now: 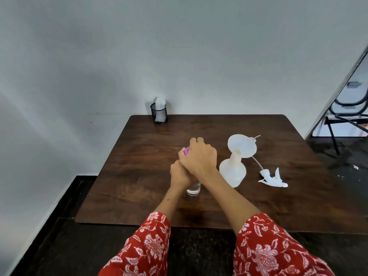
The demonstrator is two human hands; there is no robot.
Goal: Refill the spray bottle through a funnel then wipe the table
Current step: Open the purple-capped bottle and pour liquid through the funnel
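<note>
Spray bottle (pixel 232 172) carries funnel (pixel 242 146); sprayer head (pixel 273 178) just beside.

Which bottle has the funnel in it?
The cloudy white spray bottle, right of the hands, with the funnel sitting in its open neck. The clear water bottle is gripped by both hands, purple cap on.
</note>
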